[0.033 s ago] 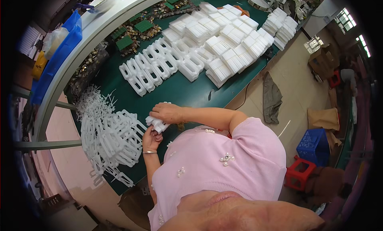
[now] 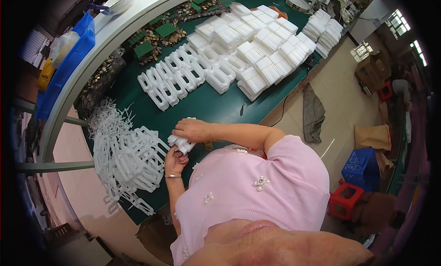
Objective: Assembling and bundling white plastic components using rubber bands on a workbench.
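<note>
Close to my body I hold a small white plastic bundle (image 2: 181, 144), apparently a stack of oblong frames. My right hand (image 2: 193, 129) closes over its top with the fingers wrapped round its far side. From below, my left hand (image 2: 176, 162) grips its lower end, fingers curled; a bracelet circles that wrist. Beside the left hand spreads a loose heap of white oblong plastic frames (image 2: 131, 162). Behind that heap lies a tangle of thin white plastic pieces (image 2: 108, 119). Farther off stand neat rows of stacked white frames (image 2: 172, 77). My palms hide much of the bundle.
Many flat white stacks (image 2: 262, 45) cover the far right of the green table (image 2: 216, 109). Bags of small parts with green boards (image 2: 165, 30) lie at the back. A pale shelf (image 2: 71, 84) carrying a blue tray (image 2: 69, 66) arches over the left. A red stool (image 2: 345, 197) stands right.
</note>
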Tool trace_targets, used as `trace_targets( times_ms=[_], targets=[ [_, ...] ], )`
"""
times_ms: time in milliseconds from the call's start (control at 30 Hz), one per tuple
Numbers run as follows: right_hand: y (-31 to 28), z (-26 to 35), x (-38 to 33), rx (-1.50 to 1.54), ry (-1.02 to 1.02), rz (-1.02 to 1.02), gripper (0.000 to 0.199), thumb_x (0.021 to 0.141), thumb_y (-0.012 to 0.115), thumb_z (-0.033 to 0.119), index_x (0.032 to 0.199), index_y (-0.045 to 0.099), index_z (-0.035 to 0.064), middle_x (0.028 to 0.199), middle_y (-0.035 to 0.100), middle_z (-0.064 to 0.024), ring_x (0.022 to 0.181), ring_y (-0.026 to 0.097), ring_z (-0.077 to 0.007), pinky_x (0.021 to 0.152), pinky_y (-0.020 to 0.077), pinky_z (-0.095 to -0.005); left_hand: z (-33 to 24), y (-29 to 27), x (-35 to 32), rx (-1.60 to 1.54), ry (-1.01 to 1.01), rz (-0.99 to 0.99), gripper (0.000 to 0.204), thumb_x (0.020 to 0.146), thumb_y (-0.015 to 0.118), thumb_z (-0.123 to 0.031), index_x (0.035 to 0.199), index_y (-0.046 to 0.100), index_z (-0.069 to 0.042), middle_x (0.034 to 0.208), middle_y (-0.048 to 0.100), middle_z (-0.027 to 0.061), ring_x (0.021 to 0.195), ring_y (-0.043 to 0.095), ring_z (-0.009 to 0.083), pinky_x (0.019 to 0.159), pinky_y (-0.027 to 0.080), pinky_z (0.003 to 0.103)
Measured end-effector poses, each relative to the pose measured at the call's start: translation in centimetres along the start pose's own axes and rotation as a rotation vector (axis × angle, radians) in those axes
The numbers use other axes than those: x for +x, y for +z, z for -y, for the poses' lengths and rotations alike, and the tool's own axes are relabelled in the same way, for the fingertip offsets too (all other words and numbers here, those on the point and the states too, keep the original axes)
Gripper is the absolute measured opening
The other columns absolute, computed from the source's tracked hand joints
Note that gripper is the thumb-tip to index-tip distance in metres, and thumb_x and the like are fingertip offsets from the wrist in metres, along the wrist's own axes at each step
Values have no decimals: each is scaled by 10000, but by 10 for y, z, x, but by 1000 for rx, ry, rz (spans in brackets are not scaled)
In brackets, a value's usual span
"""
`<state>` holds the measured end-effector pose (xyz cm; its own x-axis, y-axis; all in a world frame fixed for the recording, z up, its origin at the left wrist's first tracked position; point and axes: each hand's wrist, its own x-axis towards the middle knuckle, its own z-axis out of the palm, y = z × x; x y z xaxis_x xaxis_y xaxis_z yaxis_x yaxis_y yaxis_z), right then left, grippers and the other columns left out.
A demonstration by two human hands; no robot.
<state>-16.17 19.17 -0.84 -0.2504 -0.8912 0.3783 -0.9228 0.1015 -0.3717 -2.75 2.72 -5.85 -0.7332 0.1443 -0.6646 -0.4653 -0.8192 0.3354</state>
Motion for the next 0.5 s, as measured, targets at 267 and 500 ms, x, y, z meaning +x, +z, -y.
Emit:
trace_targets(
  times_ms=[267, 500],
  targets=[
    [0, -3, 5, 43, -40, -5, 510, 578, 718, 80, 1045, 519, 31, 914, 555, -101, 876, 556, -289, 796, 457, -380, 9, 12, -1, 132, 342, -138, 186, 901, 572, -241, 911, 542, -57, 725, 527, 25, 566, 492, 119, 459, 362, 237],
    [17, 1, -3, 153, 213, -33, 520, 603, 665, 7, 1101, 515, 25, 981, 566, -141, 952, 555, -330, 850, 447, -396, 14, 28, 7, 299, 653, -372, 166, 906, 578, -178, 966, 553, -25, 842, 582, 26, 680, 535, 96, 569, 436, 217]
  ],
)
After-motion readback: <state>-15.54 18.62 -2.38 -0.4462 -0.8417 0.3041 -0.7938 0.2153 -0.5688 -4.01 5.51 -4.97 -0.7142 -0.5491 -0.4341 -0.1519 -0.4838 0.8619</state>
